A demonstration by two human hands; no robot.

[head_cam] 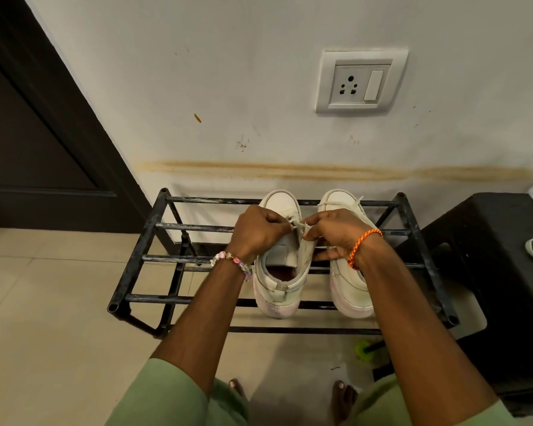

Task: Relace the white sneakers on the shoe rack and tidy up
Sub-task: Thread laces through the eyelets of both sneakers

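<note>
Head view: sneakers [277, 272] lengthwise, toes toward the wall [228, 87].

Pale green short sleeves [170, 392] on both arms, ending above elbows; same green cloth over lap. Forearms bare. Left wrist: bead bracelet [233, 263], round translucent beads in pink, lilac, clear and pale green. Right wrist: braided thread band [363, 246], orange with red strands, thin, wrapped once. Left hand [259, 230] and right hand [339, 230] without rings or gloves. Feet bare [342, 398], toes showing at bottom edge.
</note>
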